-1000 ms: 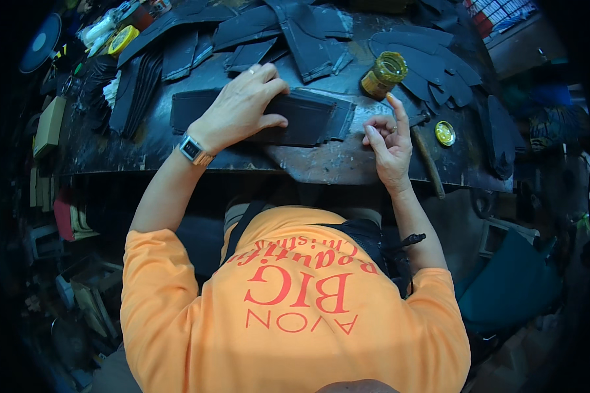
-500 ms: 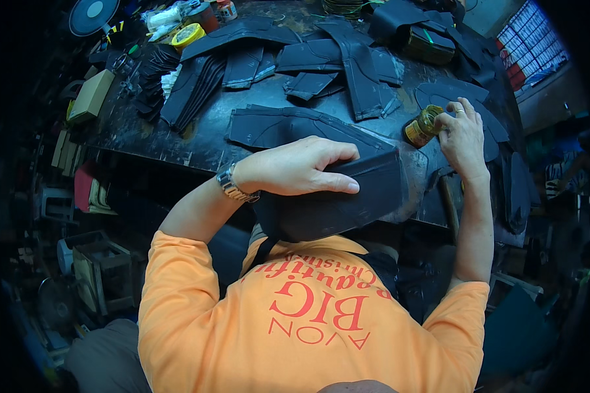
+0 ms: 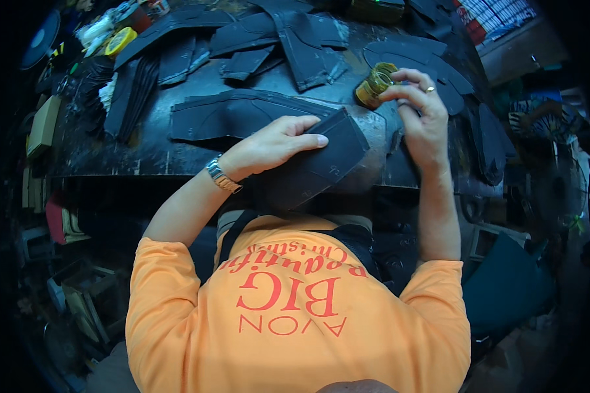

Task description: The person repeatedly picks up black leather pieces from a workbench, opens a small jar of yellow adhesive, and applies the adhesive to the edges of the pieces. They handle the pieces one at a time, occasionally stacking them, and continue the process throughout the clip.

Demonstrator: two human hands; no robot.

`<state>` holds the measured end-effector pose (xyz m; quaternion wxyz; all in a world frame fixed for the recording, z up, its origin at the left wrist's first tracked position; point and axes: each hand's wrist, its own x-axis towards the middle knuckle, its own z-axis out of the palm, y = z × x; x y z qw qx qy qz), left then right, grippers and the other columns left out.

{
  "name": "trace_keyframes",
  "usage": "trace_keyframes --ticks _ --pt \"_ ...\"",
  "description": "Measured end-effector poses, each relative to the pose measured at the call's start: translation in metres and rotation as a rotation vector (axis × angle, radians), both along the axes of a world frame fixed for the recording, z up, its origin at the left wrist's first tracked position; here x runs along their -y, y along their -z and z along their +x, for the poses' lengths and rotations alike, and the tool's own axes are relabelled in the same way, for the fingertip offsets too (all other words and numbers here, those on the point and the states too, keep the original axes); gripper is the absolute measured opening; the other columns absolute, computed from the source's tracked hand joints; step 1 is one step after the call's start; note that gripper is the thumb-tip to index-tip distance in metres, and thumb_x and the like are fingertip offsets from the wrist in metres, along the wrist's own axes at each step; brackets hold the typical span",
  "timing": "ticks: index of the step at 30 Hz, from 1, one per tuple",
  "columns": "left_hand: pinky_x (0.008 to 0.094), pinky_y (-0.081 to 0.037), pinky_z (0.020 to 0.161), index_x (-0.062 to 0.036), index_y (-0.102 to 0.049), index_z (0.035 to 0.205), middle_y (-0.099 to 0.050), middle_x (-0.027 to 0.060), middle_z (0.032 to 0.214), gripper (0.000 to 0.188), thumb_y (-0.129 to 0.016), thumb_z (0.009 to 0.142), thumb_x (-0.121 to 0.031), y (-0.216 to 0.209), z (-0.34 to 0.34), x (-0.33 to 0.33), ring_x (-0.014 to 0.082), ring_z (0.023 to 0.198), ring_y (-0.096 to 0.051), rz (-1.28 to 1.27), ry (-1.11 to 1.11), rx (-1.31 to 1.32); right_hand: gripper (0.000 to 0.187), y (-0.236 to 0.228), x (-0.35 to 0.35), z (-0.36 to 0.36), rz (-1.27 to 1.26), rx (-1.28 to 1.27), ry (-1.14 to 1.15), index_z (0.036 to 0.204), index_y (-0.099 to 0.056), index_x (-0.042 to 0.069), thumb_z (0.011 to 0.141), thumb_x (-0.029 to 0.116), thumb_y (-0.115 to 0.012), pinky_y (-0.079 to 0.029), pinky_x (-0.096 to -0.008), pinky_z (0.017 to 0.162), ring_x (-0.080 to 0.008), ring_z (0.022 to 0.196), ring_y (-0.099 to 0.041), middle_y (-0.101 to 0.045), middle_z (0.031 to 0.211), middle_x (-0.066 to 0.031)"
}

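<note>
My left hand, with a metal watch on its wrist, grips a folded flat black piece that looks like leather or synthetic sheet. The thumb lies on top of it. Faint pale marks show on the piece, which is held at the table's near edge. My right hand, wearing a ring, has its fingers pinched at the mouth of a small glass jar smeared with yellow-brown stuff. Whatever is between those fingers is too small to make out. Just beyond my left hand lies a stack of black cut pieces.
More black cut pieces are spread across the dark table, some overlapping. Curved ones lie right of my right hand. A yellow roll sits at the far left, a tan box at the left edge.
The whole view has shifted, so the table things sit further left and higher. The black piece in my left hand has tilted, showing its marked face. My right hand stays by the jar.
</note>
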<state>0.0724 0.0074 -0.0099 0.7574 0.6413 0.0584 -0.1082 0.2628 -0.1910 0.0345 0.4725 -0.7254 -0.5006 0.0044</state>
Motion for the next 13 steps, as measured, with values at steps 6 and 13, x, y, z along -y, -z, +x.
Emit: trace_keyframes --ticks 6,13 --pt "0.0232 -0.052 0.085 0.0026 -0.059 0.126 -0.067 0.0025 0.107 0.033 -0.058 0.101 -0.019 0.0 0.003 0.009 0.0064 0.091 -0.062 -0.016 -0.086 0.081 0.053 0.02 0.005 -0.039 0.043 0.139 -0.047 0.11 -0.077 0.016 0.074 -0.016 -0.056 -0.04 -0.0378 0.108 -0.0284 0.127 -0.049 -0.056 0.13 -0.01" --pt "0.023 -0.052 0.087 0.0015 -0.056 0.133 -0.068 0.0037 0.109 0.038 -0.058 0.101 -0.018 -0.002 0.0 0.007 0.0073 0.094 -0.062 -0.029 -0.028 0.029 0.056 0.037 0.003 -0.037 -0.042 0.243 -0.054 0.115 -0.076 0.018 0.073 -0.014 -0.057 -0.035 -0.0404 0.112 -0.0303 0.132 -0.046 -0.053 0.138 -0.0126"
